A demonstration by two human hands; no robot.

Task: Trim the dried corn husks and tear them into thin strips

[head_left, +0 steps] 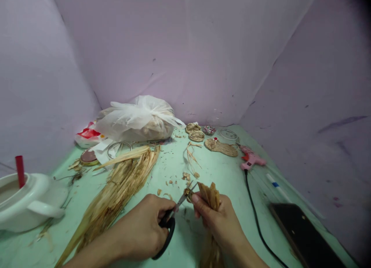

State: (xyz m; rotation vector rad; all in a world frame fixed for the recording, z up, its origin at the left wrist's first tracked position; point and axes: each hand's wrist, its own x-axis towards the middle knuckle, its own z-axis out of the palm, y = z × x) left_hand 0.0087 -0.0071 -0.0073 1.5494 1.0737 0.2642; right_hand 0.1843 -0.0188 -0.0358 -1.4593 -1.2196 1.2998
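My left hand (147, 223) is closed around the black handles of a pair of scissors (167, 223). The scissors' metal blades point up and to the right, with their tips at the end of a dried plant strip held by my right hand (216, 214). That hand is closed on a bundle of brown dried leaf strips (211, 196), pinched between thumb and fingers; the strips hang down below it. Small dried scraps (186, 176) lie on the green table just beyond the blades. Left of my left hand rests a long pile of dried leaves (121, 187).
A tied white plastic bag (142, 119) stands at the back. Woven sole shapes (221, 147) lie beyond my hands, beside a pink glue gun (251, 158) with a black cord. A phone (304, 233) is at right, a white pot (37, 198) at left.
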